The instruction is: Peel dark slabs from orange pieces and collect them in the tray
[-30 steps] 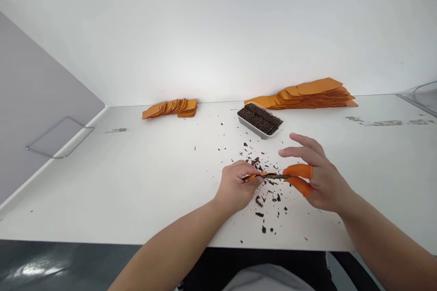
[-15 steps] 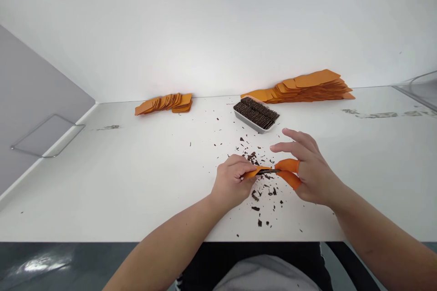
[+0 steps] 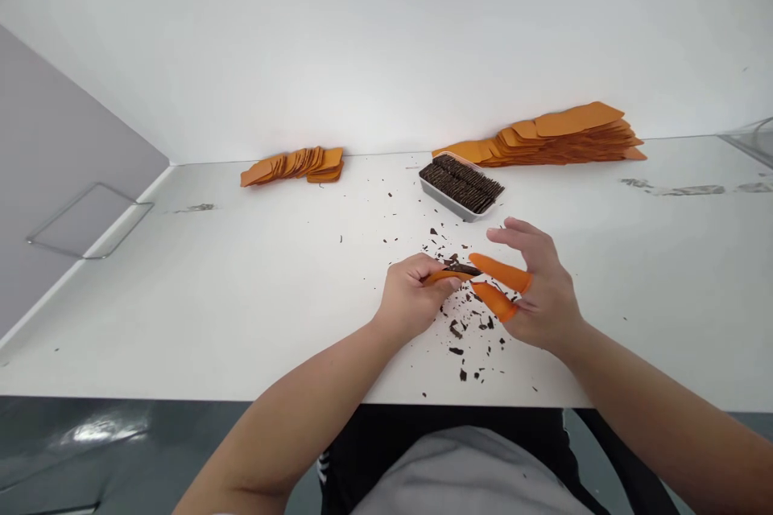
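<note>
Orange-tipped right hand [image 3: 543, 294], fingers [image 3: 501, 271] parted, left hand [image 3: 414, 296] pinching orange piece [image 3: 463, 276]

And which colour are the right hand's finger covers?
The finger covers on the right hand are orange, best seen in the head view.

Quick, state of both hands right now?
Left hand: closed, holding an orange piece with dark material against it.
Right hand: open, its orange finger covers apart near that piece's end; contact can't be told.
</note>
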Tool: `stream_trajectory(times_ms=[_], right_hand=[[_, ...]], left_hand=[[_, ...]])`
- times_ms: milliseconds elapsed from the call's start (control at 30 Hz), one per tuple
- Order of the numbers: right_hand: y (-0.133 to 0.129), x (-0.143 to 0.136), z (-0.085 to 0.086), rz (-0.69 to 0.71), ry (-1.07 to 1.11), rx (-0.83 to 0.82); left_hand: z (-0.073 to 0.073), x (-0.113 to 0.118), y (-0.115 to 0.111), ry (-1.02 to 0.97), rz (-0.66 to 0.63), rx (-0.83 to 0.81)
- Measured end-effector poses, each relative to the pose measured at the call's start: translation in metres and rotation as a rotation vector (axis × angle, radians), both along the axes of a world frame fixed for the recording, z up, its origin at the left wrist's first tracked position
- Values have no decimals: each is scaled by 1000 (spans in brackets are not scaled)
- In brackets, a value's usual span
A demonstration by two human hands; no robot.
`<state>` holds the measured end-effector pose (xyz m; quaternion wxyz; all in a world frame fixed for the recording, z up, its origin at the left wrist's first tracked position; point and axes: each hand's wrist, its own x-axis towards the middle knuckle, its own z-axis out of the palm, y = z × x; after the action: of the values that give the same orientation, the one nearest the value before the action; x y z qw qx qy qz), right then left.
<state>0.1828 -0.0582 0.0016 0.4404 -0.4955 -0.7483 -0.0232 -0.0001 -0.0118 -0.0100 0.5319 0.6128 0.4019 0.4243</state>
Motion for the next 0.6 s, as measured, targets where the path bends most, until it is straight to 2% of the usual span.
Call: stream_trajectory(times_ms=[67,200,433,600], right_hand=[[0,-1,-1,31,-17,-16],[3,-5,-2,86,-77,-46],[10,-2,-9,83,-48,-77],[14,2,-4,160,-94,-149]], left_hand=[[-2,0,0,-13,-6,-18],[-6,-1,2,27,-17,52],[-3,0,4,58,-33,162],[-3,-1,4,73,-83,168]])
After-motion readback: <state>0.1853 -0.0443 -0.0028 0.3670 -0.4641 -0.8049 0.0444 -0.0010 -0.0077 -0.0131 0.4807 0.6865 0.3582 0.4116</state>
